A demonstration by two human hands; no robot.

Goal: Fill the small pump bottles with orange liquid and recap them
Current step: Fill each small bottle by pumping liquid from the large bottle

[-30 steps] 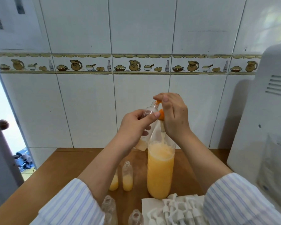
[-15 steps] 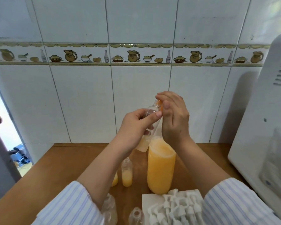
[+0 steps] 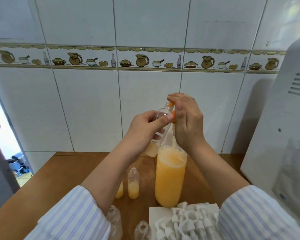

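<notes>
white tiled wall (image 3: 145, 110) with a band of jug pictures stands at the far side, and below it a wooden table (image 3: 62, 170) carries the work; a pale appliance (image 3: 284, 135) fills the right. next in size, the big bottle of orange liquid (image 3: 170, 179) stands upright near the middle, its top hidden behind the right hand (image 3: 187, 122), whose fingers are curled round an orange dispenser (image 3: 171, 105) and press its tip to the mouth of a small bottle. the left hand (image 3: 145, 125) grips that small pump bottle (image 3: 160, 129), tilted and lifted above the table, with a little pale orange liquid at its bottom. two partly filled small bottles (image 3: 133, 184) stand left of the big one, empty bottles (image 3: 143, 231) lie at the near edge, and white pump caps (image 3: 185, 222) are heaped on a paper (image 3: 154, 213) to their right. this looks like the filling step, early on for this bottle. next i judge it calls for steady pressing until the level rises, keeping the tip seated in the narrow neck so nothing spills, then taking a cap from the heap.
</notes>
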